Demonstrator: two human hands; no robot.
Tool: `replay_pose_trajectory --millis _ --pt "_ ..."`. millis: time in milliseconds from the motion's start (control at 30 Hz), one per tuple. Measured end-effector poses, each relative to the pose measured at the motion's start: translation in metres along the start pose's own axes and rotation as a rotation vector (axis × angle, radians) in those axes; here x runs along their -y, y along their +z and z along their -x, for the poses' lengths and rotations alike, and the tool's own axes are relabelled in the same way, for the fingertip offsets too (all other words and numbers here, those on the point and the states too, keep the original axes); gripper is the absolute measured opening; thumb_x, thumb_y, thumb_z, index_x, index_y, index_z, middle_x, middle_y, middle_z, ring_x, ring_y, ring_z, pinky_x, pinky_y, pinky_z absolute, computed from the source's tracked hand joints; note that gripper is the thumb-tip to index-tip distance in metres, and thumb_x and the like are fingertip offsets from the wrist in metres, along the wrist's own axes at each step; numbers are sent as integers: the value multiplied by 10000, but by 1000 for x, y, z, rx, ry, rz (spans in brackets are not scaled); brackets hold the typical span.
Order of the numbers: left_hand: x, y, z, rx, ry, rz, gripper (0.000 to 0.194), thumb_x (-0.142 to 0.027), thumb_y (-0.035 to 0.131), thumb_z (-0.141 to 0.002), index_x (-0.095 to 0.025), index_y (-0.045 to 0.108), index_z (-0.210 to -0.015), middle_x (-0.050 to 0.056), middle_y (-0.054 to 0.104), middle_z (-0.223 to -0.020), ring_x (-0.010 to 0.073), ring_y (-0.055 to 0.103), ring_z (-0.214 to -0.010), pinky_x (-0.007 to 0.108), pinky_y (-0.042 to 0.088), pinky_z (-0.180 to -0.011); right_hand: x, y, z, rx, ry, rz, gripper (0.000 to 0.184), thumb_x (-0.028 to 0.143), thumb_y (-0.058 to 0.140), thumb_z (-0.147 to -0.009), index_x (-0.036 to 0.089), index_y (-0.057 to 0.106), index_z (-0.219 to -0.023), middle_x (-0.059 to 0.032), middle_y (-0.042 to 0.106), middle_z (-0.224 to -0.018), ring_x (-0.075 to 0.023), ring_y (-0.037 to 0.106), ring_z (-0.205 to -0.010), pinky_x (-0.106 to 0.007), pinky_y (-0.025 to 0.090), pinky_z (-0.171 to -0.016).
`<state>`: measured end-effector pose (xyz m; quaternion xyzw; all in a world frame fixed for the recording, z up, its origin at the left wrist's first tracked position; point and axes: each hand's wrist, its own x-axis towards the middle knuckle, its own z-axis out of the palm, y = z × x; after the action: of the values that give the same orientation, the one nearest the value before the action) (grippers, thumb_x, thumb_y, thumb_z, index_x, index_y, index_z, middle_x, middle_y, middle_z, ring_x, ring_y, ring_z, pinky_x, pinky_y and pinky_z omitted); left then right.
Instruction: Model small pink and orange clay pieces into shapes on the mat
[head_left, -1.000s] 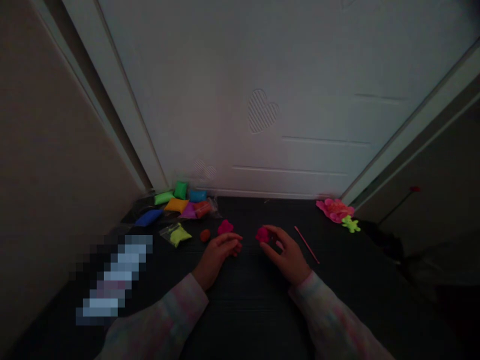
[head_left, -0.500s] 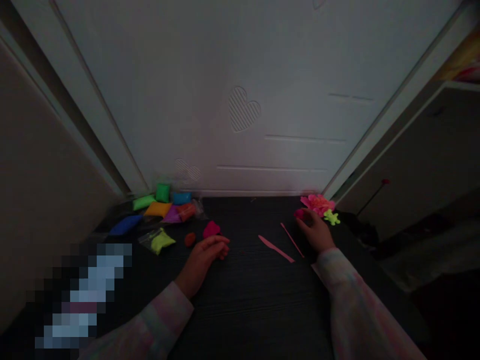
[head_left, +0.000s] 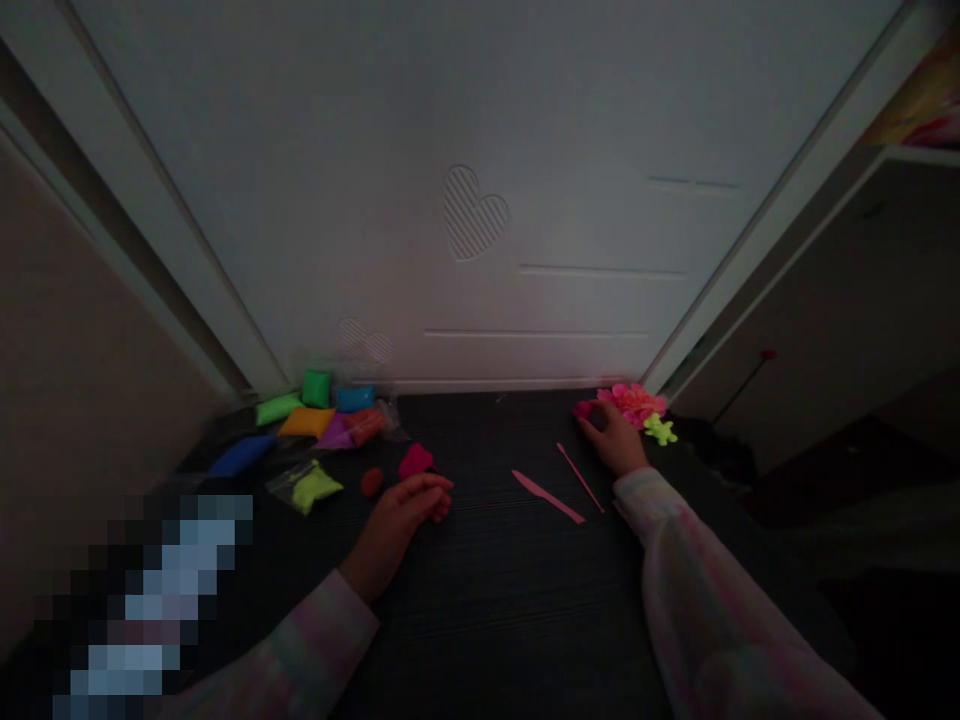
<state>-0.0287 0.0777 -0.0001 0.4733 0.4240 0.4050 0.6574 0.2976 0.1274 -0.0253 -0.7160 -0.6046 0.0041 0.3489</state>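
In the head view my right hand point(head_left: 616, 436) is at the table's back right, its fingertips pinching a small magenta lump of modelling clay point(head_left: 582, 410). Right behind that hand lies a pink and orange flower point(head_left: 637, 402), with a yellow-green clay-like figure point(head_left: 660, 430) beside it. My left hand point(head_left: 401, 520) rests at mid-table with its fingers curled closed; whatever they hold, if anything, is hidden. Just beyond its knuckles sits a larger magenta clay lump point(head_left: 415, 461). Left of that is a reddish-brown lump point(head_left: 372, 482).
Between my hands lie a pink plastic knife point(head_left: 547, 497) and a thin pink stick tool point(head_left: 580, 478). Several coloured clay packets point(head_left: 307, 421) cluster at the back left, before an opened bag of yellow clay point(head_left: 315, 487). A white panel point(head_left: 480, 300) rises behind the dark table point(head_left: 495, 620).
My right hand has shifted slightly left and away from me, still pinching the magenta lump. My left hand keeps its place near the larger lump. The whole view has tilted a little.
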Motion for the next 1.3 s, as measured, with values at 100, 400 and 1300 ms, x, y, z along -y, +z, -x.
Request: replay_pose_trajectory --millis 100,400,1300 --pt "1 0 0 -1 1 5 215 -283 564 -659 -118 597 -792 35 557 -676 133 492 -648 259 359 -605 0 3 -1 2 -15 42 314 369 500 -701 176 519 -948 -78 602 -914 -208 554 -827 -347 429 -704" --pt "2 -2 -1 8 11 -10 212 -284 568 -657 -126 607 -793 31 564 -678 132 493 -651 257 358 -612 1 4 -7 -27 8 162 327 347 465 -734 163 497 -1003 -108 591 -954 -240 552 -871 -357 431 -701" --pt "18 32 -9 10 408 -875 186 -275 508 -709 -194 661 -775 57 591 -768 188 526 -764 308 391 -721 16 -9 14 -305 -56 72 261 274 399 -731 152 547 -908 -105 579 -898 -230 511 -896 -396 394 -806"
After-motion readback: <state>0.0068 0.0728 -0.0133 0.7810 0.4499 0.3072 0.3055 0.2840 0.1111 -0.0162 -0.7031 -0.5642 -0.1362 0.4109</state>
